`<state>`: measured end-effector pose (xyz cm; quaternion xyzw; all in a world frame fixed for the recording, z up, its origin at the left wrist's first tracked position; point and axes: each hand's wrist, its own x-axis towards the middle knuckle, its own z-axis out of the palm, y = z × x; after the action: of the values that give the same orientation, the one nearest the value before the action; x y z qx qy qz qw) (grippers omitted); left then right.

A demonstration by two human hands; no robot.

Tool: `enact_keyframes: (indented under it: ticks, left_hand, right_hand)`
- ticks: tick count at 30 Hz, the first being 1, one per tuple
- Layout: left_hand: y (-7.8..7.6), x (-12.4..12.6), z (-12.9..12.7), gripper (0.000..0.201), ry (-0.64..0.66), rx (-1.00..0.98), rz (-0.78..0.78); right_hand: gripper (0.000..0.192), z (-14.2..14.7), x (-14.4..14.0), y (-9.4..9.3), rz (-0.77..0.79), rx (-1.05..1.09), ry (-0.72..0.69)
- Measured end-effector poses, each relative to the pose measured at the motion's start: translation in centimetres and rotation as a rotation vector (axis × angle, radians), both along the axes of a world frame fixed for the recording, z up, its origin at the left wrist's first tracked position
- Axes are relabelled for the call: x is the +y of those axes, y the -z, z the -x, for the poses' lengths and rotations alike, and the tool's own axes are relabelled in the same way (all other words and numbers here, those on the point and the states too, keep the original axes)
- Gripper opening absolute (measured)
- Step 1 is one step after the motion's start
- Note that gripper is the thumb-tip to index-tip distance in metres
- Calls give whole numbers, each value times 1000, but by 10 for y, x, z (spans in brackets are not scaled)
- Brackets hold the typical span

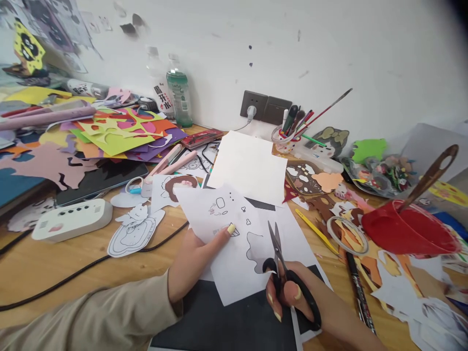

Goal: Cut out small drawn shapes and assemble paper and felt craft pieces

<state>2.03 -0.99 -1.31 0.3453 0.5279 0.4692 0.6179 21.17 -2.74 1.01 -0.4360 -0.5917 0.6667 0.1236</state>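
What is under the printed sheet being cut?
Under the printed sheet lie more white paper and a black sheet on the wooden table. What else it covers is hidden.

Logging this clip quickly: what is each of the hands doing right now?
Left hand: closed, pinching the white printed paper sheet.
Right hand: closed in the black-handled scissors, blades at the paper.

Two plastic bottles (179, 95), one pair of scissors (283, 265), one red bowl (405, 229), one tape roll (347, 235).
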Motion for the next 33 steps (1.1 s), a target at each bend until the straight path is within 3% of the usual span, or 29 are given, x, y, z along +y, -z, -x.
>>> enact_keyframes:
  ticks: [9,14,17,24,33]
  left_hand:
    - [11,-2,1,33,-55,-53,-10]
    - [9,-1,1,30,-5,-19,0]
    - [6,0,2,28,46,24,-17]
    - [5,0,0,37,137,34,-32]
    - [10,2,2,38,-12,79,-32]
  right_hand:
    - [59,-7,-5,-2,8,-3,4]
    - [70,-22,4,6,-42,92,138]
    - [70,-22,3,4,-2,133,120]
    - [59,2,1,-10,40,-66,-74]
    - [26,1,5,-10,106,-182,-16]
